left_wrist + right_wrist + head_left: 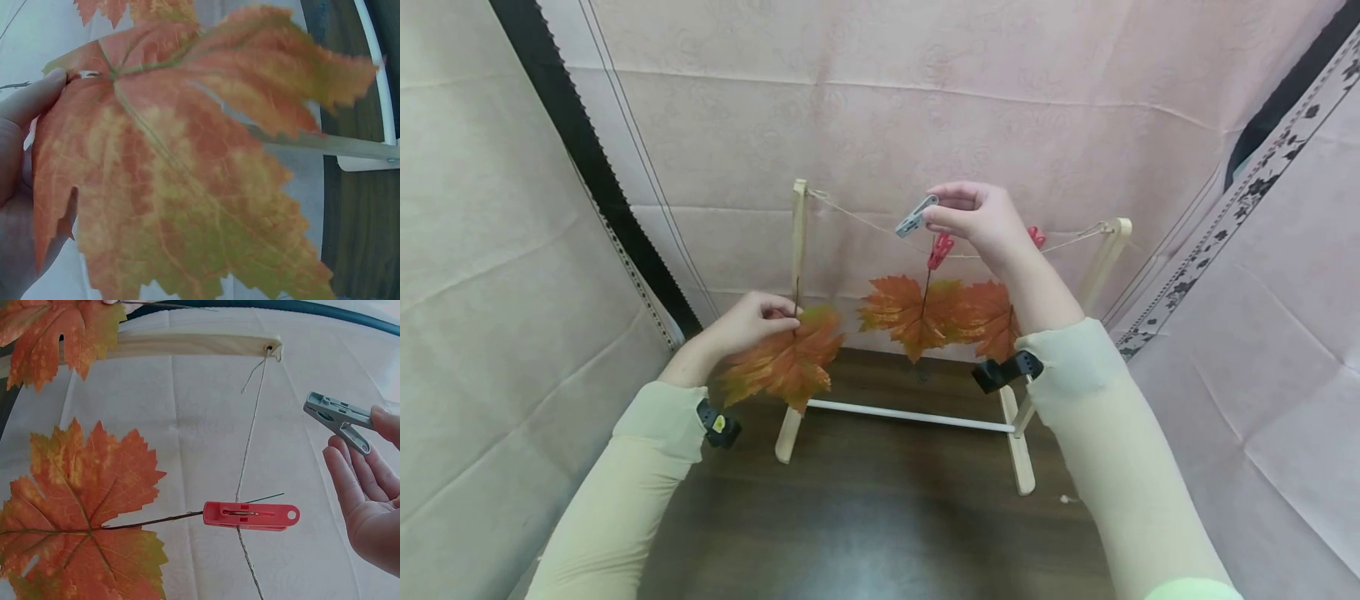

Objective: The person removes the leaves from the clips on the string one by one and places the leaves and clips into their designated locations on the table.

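My left hand pinches an orange-green maple leaf by its stem, close to the left wooden post. In the left wrist view this leaf fills most of the picture, with the thumb at its stem base. My right hand holds a grey-blue clothespin between thumb and fingers, above the string. Below that hand, a red clothespin clips another leaf to the string by its stem. A third leaf hangs to the right, partly behind my right arm.
A wooden frame stands on the dark table, with a left post, a right post and a white rod low between its feet. Another red clothespin shows beside my right wrist. Pale cloth hangs behind and at both sides.
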A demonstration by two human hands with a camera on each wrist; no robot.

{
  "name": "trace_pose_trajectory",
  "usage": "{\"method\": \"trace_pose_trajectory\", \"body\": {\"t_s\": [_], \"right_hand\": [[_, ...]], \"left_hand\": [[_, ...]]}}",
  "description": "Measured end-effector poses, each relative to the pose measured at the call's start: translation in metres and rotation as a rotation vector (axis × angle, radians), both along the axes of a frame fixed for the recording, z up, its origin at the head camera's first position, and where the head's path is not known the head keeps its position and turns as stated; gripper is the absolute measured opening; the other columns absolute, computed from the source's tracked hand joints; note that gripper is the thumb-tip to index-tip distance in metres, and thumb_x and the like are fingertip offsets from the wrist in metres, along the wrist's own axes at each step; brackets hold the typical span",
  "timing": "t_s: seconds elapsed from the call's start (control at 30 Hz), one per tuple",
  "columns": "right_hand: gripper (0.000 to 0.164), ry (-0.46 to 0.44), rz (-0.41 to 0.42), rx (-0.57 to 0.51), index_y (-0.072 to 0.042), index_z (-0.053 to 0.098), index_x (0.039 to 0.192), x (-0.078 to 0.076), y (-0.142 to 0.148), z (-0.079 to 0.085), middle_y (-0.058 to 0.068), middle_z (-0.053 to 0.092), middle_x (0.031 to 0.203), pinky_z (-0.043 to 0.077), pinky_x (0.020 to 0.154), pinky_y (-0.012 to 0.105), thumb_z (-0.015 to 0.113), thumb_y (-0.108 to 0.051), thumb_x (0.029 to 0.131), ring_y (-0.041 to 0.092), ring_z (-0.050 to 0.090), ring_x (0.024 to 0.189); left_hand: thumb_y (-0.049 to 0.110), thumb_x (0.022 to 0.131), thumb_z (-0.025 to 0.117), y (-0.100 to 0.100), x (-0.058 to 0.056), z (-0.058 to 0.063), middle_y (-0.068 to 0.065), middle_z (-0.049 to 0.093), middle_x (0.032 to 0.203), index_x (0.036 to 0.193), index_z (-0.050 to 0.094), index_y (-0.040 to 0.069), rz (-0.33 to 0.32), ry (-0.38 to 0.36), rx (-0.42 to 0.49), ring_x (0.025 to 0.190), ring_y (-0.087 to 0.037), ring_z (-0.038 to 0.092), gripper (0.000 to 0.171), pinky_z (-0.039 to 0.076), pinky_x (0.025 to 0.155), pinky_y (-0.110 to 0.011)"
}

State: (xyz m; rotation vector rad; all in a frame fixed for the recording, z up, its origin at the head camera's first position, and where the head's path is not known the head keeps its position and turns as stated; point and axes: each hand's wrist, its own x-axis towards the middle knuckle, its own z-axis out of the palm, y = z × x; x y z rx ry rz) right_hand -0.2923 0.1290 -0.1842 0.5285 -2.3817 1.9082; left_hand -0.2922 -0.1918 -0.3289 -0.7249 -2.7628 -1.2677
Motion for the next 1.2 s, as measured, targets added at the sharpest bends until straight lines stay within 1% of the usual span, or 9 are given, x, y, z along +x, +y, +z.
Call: {"method": "trace_pose_trajectory", "body": {"t_s": [0.13,0.23,0.4,0.5,0.63,0.77,0.93,1.1,1.2], "right_hand": [[0.032,0.002,0.016,0.008,-0.002,0.06,0.115,0.008,0.004,-0.006,-0.005,0.067,0.091,0.048,0.092,0.029,0.067,-0.013,0.086,0.009,0.067,0.086],[0.032,-0.009,0.045,-0.037,0.0,0.059,0.117,0.016,0.008,-0.01,-0.004,0.067,0.091,0.049,0.089,0.029,0.064,-0.011,0.087,0.009,0.066,0.085],[0.039,-0.045,0.088,-0.117,0.007,0.053,0.122,0.027,0.021,-0.024,0.0,0.065,0.098,0.051,0.083,0.022,0.062,-0.009,0.089,0.009,0.065,0.088],[0.033,-0.062,0.09,-0.143,0.005,0.054,0.12,0.033,0.033,-0.037,-0.001,0.064,0.101,0.051,0.082,0.019,0.061,-0.007,0.089,0.008,0.064,0.089],[0.017,-0.092,0.082,-0.162,-0.012,0.061,0.105,0.044,0.052,-0.059,-0.004,0.064,0.097,0.05,0.083,0.018,0.06,-0.005,0.089,0.006,0.064,0.087],[0.02,-0.111,0.08,-0.087,-0.023,0.063,0.1,0.053,0.072,-0.089,-0.007,0.065,0.094,0.051,0.077,0.017,0.059,-0.006,0.09,0.005,0.064,0.083],[0.022,-0.119,0.071,-0.013,-0.027,0.064,0.1,0.065,0.093,-0.125,-0.011,0.066,0.09,0.052,0.076,0.017,0.058,-0.007,0.091,0.003,0.064,0.081],[0.022,-0.158,0.04,-0.01,-0.028,0.063,0.099,0.072,0.111,-0.151,-0.012,0.066,0.09,0.051,0.078,0.017,0.058,-0.008,0.091,0.001,0.065,0.082],[0.022,-0.184,0.035,-0.058,-0.026,0.064,0.098,0.075,0.12,-0.163,-0.011,0.065,0.09,0.051,0.078,0.017,0.057,-0.006,0.092,0.002,0.064,0.082]], "left_hand": [[0.013,0.09,0.062,-0.005,0.003,-0.005,-0.011,0.068,0.092,0.099,0.069,0.003,0.022,-0.012,-0.008,0.077,-0.013,0.056,0.016,0.045,0.074,-0.026],[0.013,0.088,0.065,-0.009,0.004,-0.011,-0.01,0.069,0.091,0.101,0.067,0.002,0.028,-0.016,0.003,0.08,-0.01,0.058,0.017,0.046,0.076,-0.026],[0.012,0.084,0.069,-0.016,0.008,-0.022,-0.01,0.068,0.087,0.091,0.061,0.002,0.037,-0.036,0.024,0.08,-0.007,0.06,0.014,0.046,0.078,-0.026],[0.011,0.084,0.069,-0.019,0.01,-0.028,-0.008,0.066,0.084,0.086,0.059,0.004,0.043,-0.039,0.011,0.079,-0.008,0.059,0.012,0.046,0.075,-0.026],[0.01,0.084,0.069,-0.021,0.012,-0.036,-0.006,0.064,0.083,0.084,0.058,0.004,0.033,-0.038,-0.014,0.079,-0.008,0.058,0.012,0.046,0.074,-0.027],[0.01,0.084,0.068,-0.023,0.014,-0.043,-0.005,0.064,0.083,0.084,0.057,0.004,0.025,-0.06,-0.033,0.079,-0.01,0.058,0.013,0.045,0.076,-0.029],[0.009,0.085,0.067,-0.026,0.017,-0.051,-0.006,0.064,0.083,0.085,0.056,0.004,0.013,-0.101,-0.032,0.08,-0.014,0.057,0.012,0.045,0.077,-0.032],[0.013,0.089,0.064,-0.027,0.017,-0.057,-0.006,0.065,0.086,0.087,0.06,0.006,0.029,-0.103,-0.044,0.084,-0.016,0.059,0.008,0.046,0.081,-0.036],[0.017,0.091,0.061,-0.027,0.017,-0.061,-0.006,0.066,0.087,0.088,0.062,0.006,0.038,-0.089,-0.039,0.085,-0.016,0.06,0.011,0.046,0.083,-0.037]]}}
